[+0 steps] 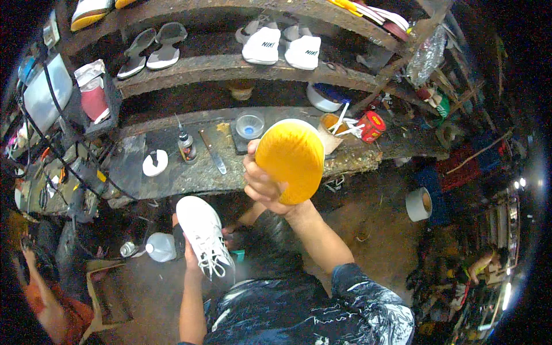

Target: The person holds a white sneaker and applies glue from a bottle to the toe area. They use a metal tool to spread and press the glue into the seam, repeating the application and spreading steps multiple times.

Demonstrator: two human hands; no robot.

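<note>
My left hand (191, 253) holds a white lace-up sneaker (199, 230) from its left side, low in front of the bench, toe pointing away. Raised higher and nearer is my right hand (267, 184), its fingers closed round a yellow-faced oval with a white rim (292, 161). It looks like a shoe's underside, but I cannot tell for certain. Behind it, part of the bench is hidden. A partly hidden forearm (252, 216) shows between my hands, with fingertips close to the sneaker; whose it is I cannot tell.
On the bench (215, 183) lie a white ring (155, 163), a needle-tipped bottle (187, 147), a flat-bladed knife (213, 153), a clear cup (250, 124) and a red can (372, 126). Sneakers (261, 46) stand on shelves above. People (57, 310) are at left and far right.
</note>
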